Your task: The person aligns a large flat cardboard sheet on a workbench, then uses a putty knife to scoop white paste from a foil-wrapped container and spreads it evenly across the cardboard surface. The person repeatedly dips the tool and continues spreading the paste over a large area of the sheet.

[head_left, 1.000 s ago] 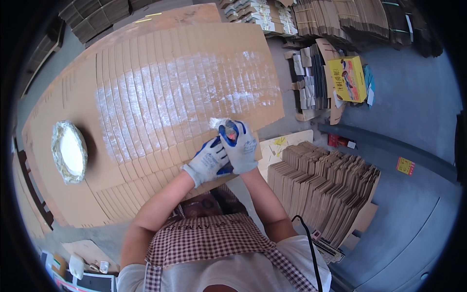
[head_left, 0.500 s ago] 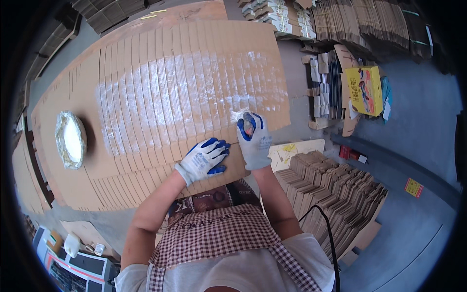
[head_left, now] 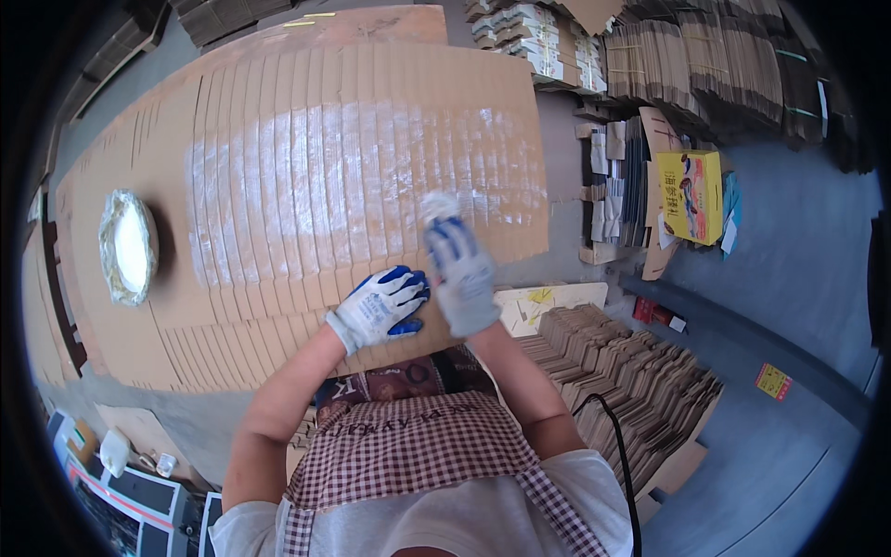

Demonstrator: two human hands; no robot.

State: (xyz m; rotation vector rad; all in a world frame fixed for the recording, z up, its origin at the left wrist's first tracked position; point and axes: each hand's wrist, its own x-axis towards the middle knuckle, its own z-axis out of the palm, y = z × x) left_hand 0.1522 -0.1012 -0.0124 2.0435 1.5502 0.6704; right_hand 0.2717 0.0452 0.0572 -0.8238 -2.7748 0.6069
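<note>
Overlapping cardboard sheets point(head_left: 306, 79) lie fanned out in a row across the table, with a shiny whitish wet coat over their middle band. My right hand point(head_left: 461, 274), in a white and blue work glove, is closed round a brush point(head_left: 441, 204) whose pale bristles rest on the coated sheets. Motion blurs the brush, and its handle is hidden by the glove. My left hand point(head_left: 380, 304), gloved alike, presses on the near edge of the sheets with its fingers stretched out. At the left stands a plastic-lined bowl point(head_left: 113, 249) holding white liquid.
Stacked folded cardboard point(head_left: 622, 381) stands to my right, beside a pale board point(head_left: 520, 304). Further right is a yellow box point(head_left: 687, 195) near upright bundles of card. More cardboard stacks point(head_left: 687, 56) line the far right. A black cable point(head_left: 617, 427) hangs by my right arm.
My right hand has swept the brush a little to the left over the coated sheets. The left hand stays on the near edge, and the whole view has shifted slightly.
</note>
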